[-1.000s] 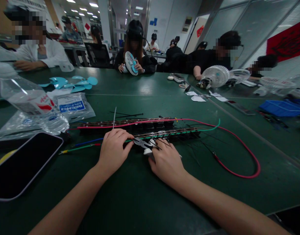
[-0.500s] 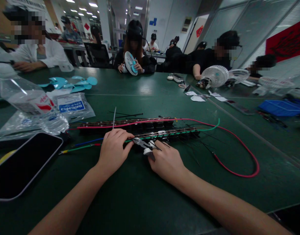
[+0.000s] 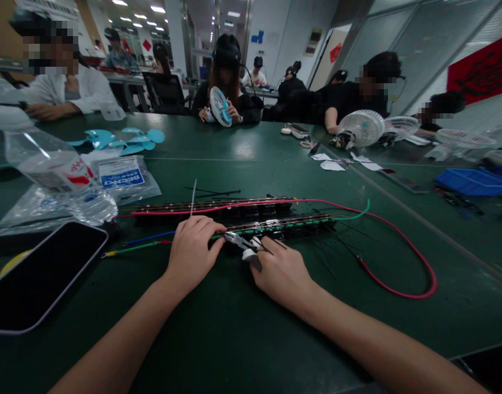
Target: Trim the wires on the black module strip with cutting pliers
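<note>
My left hand (image 3: 196, 246) is closed over the left part of the nearer black strip (image 3: 312, 223), which carries metal rods and a green wire. What its fingers grip is hidden; a pale tie end (image 3: 193, 198) sticks up behind them. My right hand (image 3: 281, 268) holds pliers (image 3: 237, 239) with white and grey handles, their jaws at my left fingertips by the strip. Thin black ties pass near my right fingers. Behind lies a second black strip (image 3: 271, 206) with a red wire (image 3: 423, 262) that loops to the right.
At the left are a dark phone (image 3: 46, 279), a plastic bottle (image 3: 66, 169) and a plastic bag (image 3: 146, 180). Blue fan blades (image 3: 99, 138) lie farther back. People sit across the green table (image 3: 251, 350), one holding a small fan (image 3: 220, 106). A blue tray (image 3: 472, 180) stands right.
The whole view has shifted slightly. Both hands and the pliers keep nearly the same place at the strip.
</note>
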Available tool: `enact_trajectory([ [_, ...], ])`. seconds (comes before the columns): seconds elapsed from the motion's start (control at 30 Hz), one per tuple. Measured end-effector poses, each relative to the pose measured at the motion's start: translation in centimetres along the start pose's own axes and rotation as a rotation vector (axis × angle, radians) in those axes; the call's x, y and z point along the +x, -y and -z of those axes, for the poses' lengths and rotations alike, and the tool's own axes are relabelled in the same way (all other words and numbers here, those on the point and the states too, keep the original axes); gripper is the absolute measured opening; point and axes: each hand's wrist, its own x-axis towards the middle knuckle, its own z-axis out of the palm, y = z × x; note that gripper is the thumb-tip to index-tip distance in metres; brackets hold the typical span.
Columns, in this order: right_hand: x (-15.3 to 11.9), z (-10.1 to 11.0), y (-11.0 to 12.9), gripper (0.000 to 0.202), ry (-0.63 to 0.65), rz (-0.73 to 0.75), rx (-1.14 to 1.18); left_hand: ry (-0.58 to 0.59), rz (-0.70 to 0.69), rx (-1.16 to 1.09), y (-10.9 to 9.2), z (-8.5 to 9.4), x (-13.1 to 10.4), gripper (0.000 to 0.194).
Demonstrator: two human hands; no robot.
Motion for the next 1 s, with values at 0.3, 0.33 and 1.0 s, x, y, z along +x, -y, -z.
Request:
enact_trajectory([
  [0.3, -0.2, 0.2, -0.2, 0.022, 0.067, -0.028, 0.013, -0.013, -0.010, 0.006, -0.1, 0.0, 0.1, 0.011],
  [0.33, -0.2, 0.2, -0.3, 0.022, 0.071, -0.028, 0.015, -0.013, -0.009, 0.004, 0.0, 0.0, 0.1, 0.011],
  [1.0, 0.7, 3.9, -4.0, 0.034, 0.585, -0.096, 0.878, 0.213, 0.680, -1.776, -0.7, 2.7, 0.9, 0.029],
])
